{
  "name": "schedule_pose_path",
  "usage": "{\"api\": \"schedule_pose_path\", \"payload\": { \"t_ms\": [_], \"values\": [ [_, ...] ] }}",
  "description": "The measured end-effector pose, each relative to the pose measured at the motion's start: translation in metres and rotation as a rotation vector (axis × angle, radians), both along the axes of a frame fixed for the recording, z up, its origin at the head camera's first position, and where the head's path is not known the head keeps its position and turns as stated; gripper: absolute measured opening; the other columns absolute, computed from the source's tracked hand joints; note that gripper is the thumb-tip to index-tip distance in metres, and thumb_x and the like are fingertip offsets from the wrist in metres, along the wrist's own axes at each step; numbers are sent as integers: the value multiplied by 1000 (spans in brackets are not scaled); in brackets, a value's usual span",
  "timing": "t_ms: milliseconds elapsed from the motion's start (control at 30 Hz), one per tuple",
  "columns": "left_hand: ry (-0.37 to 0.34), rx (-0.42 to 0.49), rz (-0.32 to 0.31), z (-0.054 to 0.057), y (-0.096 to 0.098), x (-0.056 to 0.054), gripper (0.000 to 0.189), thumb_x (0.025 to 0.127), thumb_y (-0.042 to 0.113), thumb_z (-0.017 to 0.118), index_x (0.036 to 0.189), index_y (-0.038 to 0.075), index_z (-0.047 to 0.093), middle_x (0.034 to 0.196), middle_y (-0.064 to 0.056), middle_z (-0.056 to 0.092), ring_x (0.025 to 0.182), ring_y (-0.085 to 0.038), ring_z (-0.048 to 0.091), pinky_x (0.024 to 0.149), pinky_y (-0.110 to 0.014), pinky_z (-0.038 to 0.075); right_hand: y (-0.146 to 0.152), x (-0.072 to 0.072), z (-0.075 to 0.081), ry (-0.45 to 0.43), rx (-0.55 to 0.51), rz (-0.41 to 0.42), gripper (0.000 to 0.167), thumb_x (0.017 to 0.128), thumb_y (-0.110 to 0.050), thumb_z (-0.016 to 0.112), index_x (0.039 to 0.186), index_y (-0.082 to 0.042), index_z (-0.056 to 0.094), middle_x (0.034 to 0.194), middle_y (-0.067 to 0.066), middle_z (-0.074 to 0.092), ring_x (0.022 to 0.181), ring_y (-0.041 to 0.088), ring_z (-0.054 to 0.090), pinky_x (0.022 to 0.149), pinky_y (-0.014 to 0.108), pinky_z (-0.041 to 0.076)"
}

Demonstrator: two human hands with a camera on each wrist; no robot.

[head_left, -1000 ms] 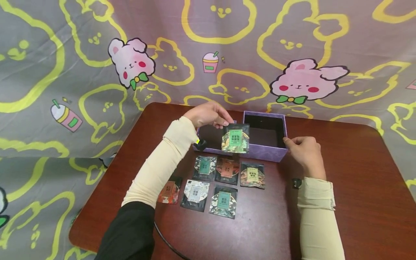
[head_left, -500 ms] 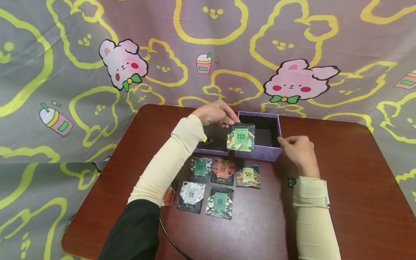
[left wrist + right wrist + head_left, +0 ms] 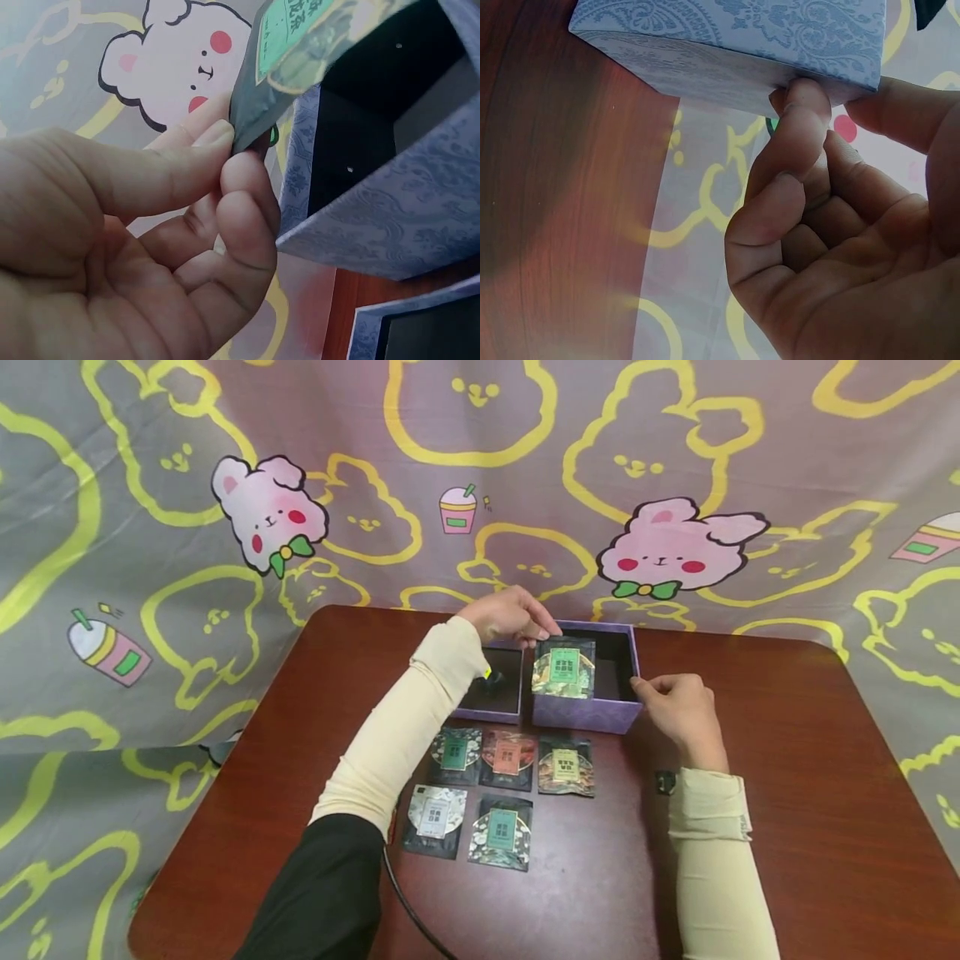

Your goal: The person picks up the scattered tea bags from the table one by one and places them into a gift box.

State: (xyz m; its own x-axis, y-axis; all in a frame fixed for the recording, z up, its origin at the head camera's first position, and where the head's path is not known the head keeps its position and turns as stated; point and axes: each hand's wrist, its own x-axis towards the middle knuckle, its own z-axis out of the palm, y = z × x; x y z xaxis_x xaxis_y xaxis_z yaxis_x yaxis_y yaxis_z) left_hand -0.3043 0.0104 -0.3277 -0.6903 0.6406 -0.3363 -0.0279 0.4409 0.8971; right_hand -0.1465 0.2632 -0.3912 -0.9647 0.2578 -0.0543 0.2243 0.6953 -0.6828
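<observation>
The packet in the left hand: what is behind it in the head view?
Behind the packet stands the deeper purple box, its dark inside visible to the right. The packet covers part of the opening; anything there is hidden.

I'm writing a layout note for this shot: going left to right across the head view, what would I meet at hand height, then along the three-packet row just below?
Hand height: left hand → green-labelled packet → right hand. Row below: teal-labelled packet → red-labelled packet → yellow-labelled packet.
</observation>
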Motion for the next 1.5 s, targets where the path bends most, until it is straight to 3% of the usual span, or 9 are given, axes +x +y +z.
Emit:
{"api": "schedule_pose_path", "payload": {
  "t_ms": [467,733,867,1033,1133,1300,1500],
  "values": [
    [-17,-23,65,-8,12,-11,15,96,-4,64,106,-3,75,95,-11,72,62,-16,56,69,-35,51,0,-1,-3,3,9,-10,51,99,-47,59,99,0,77,79,10,67,82,30,53,58,36,41],
    [-32,-2,73,-10,17,-9,16,95,-6,64,107,-4,74,86,-12,69,63,-18,57,57,-25,51,1,0,-3,5,-3,-10,52,99,-49,58,98,-1,77,79,11,68,87,33,53,61,37,41],
    [-36,-9,81,-10,18,-10,16,95,-7,63,106,-5,74,83,-11,68,62,-18,57,58,-27,52,1,0,-4,5,-12,-11,52,99,-50,58,97,-1,77,79,11,68,89,34,53,63,37,41],
    [-16,-13,71,-11,18,-10,16,96,-5,64,109,-5,73,85,-11,69,64,-18,59,73,-38,54,2,1,-4,7,-5,-7,52,99,-50,58,97,-1,77,79,11,68,88,33,52,62,37,41],
    [2,-23,64,-10,14,-9,20,96,-2,65,115,-8,71,91,-14,70,68,-20,62,76,-39,54,2,1,-5,7,-3,7,53,99,-50,57,97,-1,77,77,11,68,82,31,52,59,37,41],
    [54,-52,46,-5,4,-7,25,96,3,68,117,-9,69,100,-23,70,78,-27,66,73,-35,56,2,2,-3,9,-6,21,52,100,-48,57,98,0,76,79,12,68,79,29,52,57,36,40],
    [107,-68,29,-2,-10,-4,23,95,2,69,114,-10,70,97,-21,71,78,-27,67,66,-29,55,2,1,-2,3,-14,28,53,100,-48,57,100,2,76,81,12,68,79,29,51,57,36,40]
  ]
}}
